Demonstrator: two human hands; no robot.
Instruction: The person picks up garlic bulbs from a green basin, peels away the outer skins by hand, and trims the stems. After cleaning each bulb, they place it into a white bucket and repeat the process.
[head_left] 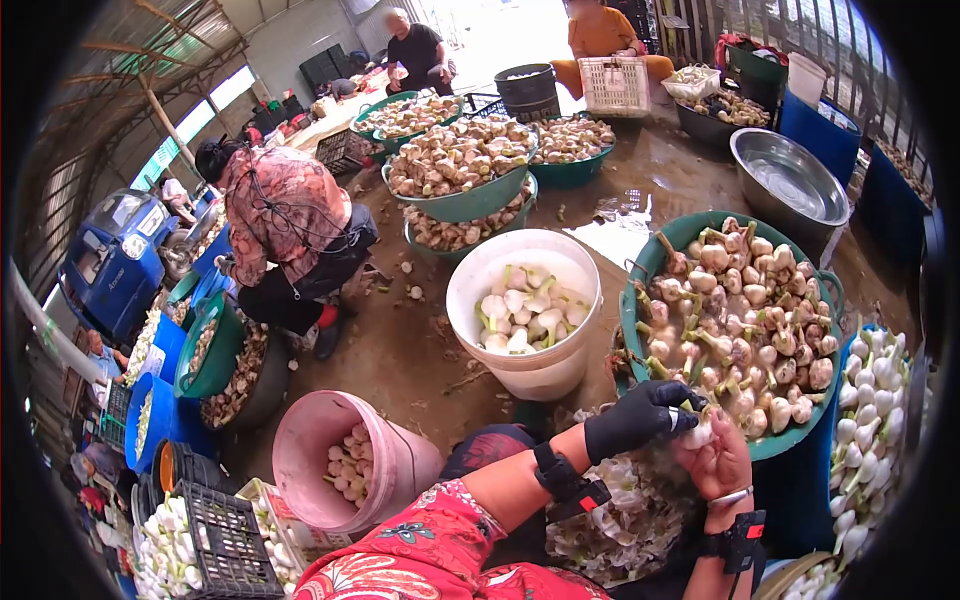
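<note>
Carefully, my right hand (pixel 722 468) curls round a garlic bulb (pixel 697 432), my gloved left hand (pixel 638 420) pinching its top; I'd peel lightly toward the husks (pixel 625 515) at seven o'clock.

Floor (pixel 415 365) between the white bucket (pixel 545 378) and pink bucket (pixel 412 465) leaves passage toward the far left. Just beyond the left hand (pixel 640 418) and right hand (pixel 718 458), the green tub (pixel 795 440) stands in the way.
</note>
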